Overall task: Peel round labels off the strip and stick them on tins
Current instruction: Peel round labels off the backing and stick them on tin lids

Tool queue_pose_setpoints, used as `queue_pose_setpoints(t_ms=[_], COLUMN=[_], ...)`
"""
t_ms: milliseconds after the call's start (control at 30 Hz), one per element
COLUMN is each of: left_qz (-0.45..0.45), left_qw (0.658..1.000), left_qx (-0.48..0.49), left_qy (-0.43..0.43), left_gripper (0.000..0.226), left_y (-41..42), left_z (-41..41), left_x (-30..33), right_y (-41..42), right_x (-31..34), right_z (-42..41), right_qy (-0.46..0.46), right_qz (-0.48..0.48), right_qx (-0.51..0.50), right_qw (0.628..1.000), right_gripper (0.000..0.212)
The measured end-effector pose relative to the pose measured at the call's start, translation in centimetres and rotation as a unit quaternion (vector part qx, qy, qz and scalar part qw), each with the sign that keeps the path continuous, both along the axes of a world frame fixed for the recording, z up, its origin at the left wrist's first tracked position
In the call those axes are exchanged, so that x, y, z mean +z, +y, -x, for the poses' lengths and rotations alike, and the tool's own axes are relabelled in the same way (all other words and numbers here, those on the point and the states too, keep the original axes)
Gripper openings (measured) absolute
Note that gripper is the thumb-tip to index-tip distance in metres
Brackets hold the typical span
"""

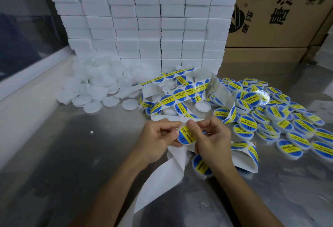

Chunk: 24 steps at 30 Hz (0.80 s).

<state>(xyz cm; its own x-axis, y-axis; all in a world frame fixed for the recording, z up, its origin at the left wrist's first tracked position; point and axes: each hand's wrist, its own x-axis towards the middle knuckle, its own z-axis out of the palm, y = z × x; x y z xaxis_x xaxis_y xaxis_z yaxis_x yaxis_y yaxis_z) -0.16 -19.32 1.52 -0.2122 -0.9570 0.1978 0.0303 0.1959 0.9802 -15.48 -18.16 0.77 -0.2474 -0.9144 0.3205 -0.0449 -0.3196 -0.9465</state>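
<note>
Hands at work on a soldering paste label above a steel table (72,154).

The left hand (158,142) grips a tin, its fingers curled round the rim to steady it, while the right hand (210,140) pinches the blue-and-yellow label (185,135) onto its lid; the label strip (173,98) loops just behind, with bare tins (93,89) left and labelled tins (281,116) right.

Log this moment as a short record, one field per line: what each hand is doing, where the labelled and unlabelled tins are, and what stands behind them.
left hand: left hand holds a tin
right hand: right hand presses a round label onto it
label strip: label strip loops across the metal table
labelled tins: labelled tins heaped on the right
unlabelled tins: unlabelled tins piled on the left
background: white boxes stacked; cardboard cartons at right
</note>
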Motion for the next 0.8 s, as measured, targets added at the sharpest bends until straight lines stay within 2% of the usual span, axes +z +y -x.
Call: queue_pose_setpoints(t_ms=[67,167,300,367,500,600,733,800], left_qz=[-0.009,-0.036,-0.056,-0.058,-0.066,-0.053,-0.057,-0.066], left_qw=[1.000,0.997,0.991,0.990,0.989,0.994,0.996,0.994], left_qx=[0.018,0.061,0.098,0.099,0.093,0.070,0.035,0.022], left_qy=[0.007,0.035,0.074,0.076,0.090,0.067,0.061,0.081], left_gripper=[0.029,0.024,0.016,0.015,0.018,0.015,0.011,0.021], left_y=[-0.15,-0.25,-0.47,-0.52,-0.42,-0.26,0.12,0.04], left_z=[-0.34,-0.36,-0.44,-0.45,-0.30,-0.23,0.47,0.52], left_x=[0.07,0.13,0.00,-0.02,0.10,0.08,-0.06,-0.10], right_y=[-0.15,-0.15,0.09,0.04,-0.03,0.04,-0.06,-0.12], right_x=[-0.16,-0.03,-0.02,-0.11,0.17,0.11,-0.08,-0.16], right_z=[-0.17,-0.01,0.10,0.02,0.23,0.01,0.18,0.09], right_qy=[-0.019,-0.025,0.042,0.046,0.001,-0.031,-0.054,-0.072], right_qz=[-0.006,0.001,-0.017,-0.026,-0.019,-0.007,0.010,0.007], right_qx=[0.021,0.068,0.119,0.132,0.125,0.091,0.042,0.055], right_qw=[1.000,0.997,0.992,0.990,0.992,0.995,0.998,0.996], right_gripper=[0.021,0.007,0.041,0.046,0.029,0.010,0.019,0.014])
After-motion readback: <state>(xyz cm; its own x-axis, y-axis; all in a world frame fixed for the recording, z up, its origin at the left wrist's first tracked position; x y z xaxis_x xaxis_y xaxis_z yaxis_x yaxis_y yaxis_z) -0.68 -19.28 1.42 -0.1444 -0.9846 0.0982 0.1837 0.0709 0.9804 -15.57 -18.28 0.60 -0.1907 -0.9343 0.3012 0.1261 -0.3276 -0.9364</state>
